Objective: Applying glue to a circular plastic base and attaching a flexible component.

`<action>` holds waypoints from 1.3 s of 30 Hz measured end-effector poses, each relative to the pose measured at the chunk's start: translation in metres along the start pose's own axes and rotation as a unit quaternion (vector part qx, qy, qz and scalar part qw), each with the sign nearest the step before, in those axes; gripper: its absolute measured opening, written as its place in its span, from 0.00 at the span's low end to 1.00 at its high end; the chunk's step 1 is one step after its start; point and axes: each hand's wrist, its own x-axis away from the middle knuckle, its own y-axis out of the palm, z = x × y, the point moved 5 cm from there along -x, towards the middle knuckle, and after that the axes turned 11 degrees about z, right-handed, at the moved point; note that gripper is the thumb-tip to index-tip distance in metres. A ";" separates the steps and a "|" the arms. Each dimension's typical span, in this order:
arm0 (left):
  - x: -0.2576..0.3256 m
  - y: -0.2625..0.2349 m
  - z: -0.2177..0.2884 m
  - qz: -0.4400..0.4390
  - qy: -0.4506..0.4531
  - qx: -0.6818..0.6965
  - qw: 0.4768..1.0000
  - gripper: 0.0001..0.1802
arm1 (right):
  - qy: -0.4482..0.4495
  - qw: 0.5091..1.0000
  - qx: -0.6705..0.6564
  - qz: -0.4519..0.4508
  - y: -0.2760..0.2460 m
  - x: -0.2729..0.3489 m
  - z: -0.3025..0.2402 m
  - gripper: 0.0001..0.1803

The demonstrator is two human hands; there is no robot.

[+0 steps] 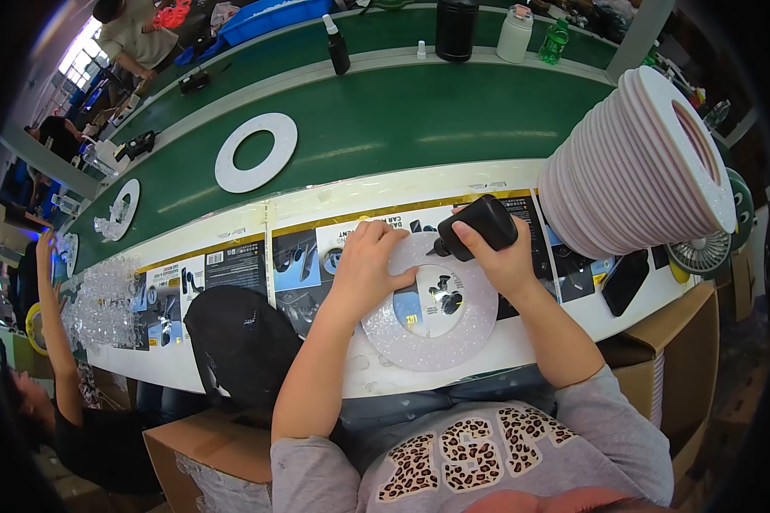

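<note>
A flat white glittery ring (475, 321) lies on the printed sheets in front of me. My left hand (364, 269) grips its left side, with the thumb at the inner edge and the fingers over the band. A black squeeze bottle (488, 224) is in my right hand (506, 265), tilted so that its narrow nozzle points down and left at the ring's upper band. Whether the tip touches the ring, or any liquid comes out, I cannot tell. To the right leans a tall stack of similar rings (607, 171).
A green conveyor belt (385, 120) runs behind the worktable, carrying another ring (228, 168). A phone (626, 282) and small fan (701, 254) sit at right. A black cap (239, 342) lies left, near clear plastic parts (103, 303). Cardboard boxes (210, 449) flank me; a co-worker (85, 436) reaches at far left.
</note>
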 end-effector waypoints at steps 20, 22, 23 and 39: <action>-0.001 -0.009 0.002 -0.044 -0.035 -0.049 0.997 0.34 | -0.005 0.996 -0.048 0.068 -0.011 -0.005 -0.009 0.11; 0.001 -0.009 0.002 -0.083 -0.052 -0.070 0.993 0.35 | -0.009 0.996 -0.050 0.067 -0.012 -0.005 -0.013 0.10; 0.002 -0.007 0.001 -0.084 -0.052 -0.069 0.993 0.35 | -0.012 0.995 -0.068 0.078 -0.012 -0.004 -0.015 0.11; 0.001 -0.010 0.002 -0.054 -0.024 -0.012 0.998 0.36 | 0.018 0.998 -0.054 -0.023 0.008 0.008 -0.005 0.12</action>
